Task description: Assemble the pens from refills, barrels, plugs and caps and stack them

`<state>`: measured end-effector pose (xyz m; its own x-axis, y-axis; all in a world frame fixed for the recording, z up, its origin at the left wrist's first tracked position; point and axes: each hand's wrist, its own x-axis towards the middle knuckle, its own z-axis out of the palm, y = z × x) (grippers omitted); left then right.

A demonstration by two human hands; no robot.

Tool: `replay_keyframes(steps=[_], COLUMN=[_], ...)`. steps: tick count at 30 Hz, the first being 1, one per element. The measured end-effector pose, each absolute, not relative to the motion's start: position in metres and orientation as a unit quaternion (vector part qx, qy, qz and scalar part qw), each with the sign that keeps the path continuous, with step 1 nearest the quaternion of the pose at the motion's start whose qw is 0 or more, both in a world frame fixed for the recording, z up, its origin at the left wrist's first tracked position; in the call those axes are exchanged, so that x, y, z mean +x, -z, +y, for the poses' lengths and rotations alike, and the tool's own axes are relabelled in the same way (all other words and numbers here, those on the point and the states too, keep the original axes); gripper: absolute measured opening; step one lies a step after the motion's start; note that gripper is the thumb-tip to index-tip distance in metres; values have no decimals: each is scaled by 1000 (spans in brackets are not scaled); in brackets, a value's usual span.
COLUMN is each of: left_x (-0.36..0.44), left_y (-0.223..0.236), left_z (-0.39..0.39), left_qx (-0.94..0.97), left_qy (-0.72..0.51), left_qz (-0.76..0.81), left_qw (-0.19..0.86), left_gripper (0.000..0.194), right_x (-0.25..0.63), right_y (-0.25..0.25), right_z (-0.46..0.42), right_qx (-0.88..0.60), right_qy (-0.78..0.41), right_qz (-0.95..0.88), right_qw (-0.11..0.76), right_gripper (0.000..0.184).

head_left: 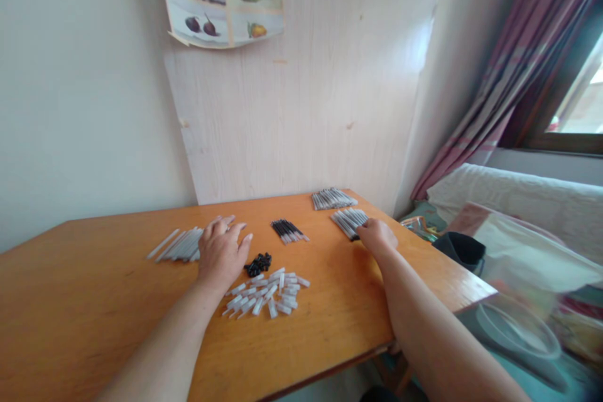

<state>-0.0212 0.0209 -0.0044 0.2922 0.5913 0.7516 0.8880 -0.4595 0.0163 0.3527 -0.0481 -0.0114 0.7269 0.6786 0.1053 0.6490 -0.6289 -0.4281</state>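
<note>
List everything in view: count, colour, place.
Wooden table: one, orange-brown, foreground
Pen barrels: many, whitish, table's left
Pen refills: many, black with pale ends, centre
Plugs: many, black, nearer than refills
Caps: many, translucent white, in front of plugs
Pens: two groups, grey, table's right
Wall panel: one, pale, behind table
Fruit picture sheet: one, multicoloured, high on panel
Curtain: one, mauve, right
Window: one, brown frame, far right
Open container: one, black, right of table
Tub: one, clear, lower right
Remaining clutter: uncounted, mixed, right; blurred
Left hand: one, bare, beside barrels
Right hand: one, bare, at nearer pens
</note>
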Motion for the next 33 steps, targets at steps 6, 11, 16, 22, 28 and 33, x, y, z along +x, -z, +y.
replay_keyframes(steps=[6,11,16,22,28,33], left_x=[-20,-20,-21,-22,-24,-35], left_y=[3,4,5,4,3,-2], left_z=[20,20,21,21,24,30], left_qx=[-777,-777,-777,-779,-773,-759], left_qy=[355,354,357,366,370,382], left_qz=[-476,-476,-475,-471,-481,-503], left_qw=[210,213,207,195,185,156], left_gripper=[36,37,36,35,33,31], right_x=[352,351,351,352,351,339], right_y=[10,10,7,7,8,8], right_z=[-49,-50,-52,-52,-51,-48], right_qx=[-900,-900,-901,-899,-892,-881], right_qy=[-39,-40,-29,-13,6,22], right_qz=[-372,-371,-361,-356,-366,-394], right_qw=[225,227,238,256,265,259], right_gripper=[30,32,34,42,49,51])
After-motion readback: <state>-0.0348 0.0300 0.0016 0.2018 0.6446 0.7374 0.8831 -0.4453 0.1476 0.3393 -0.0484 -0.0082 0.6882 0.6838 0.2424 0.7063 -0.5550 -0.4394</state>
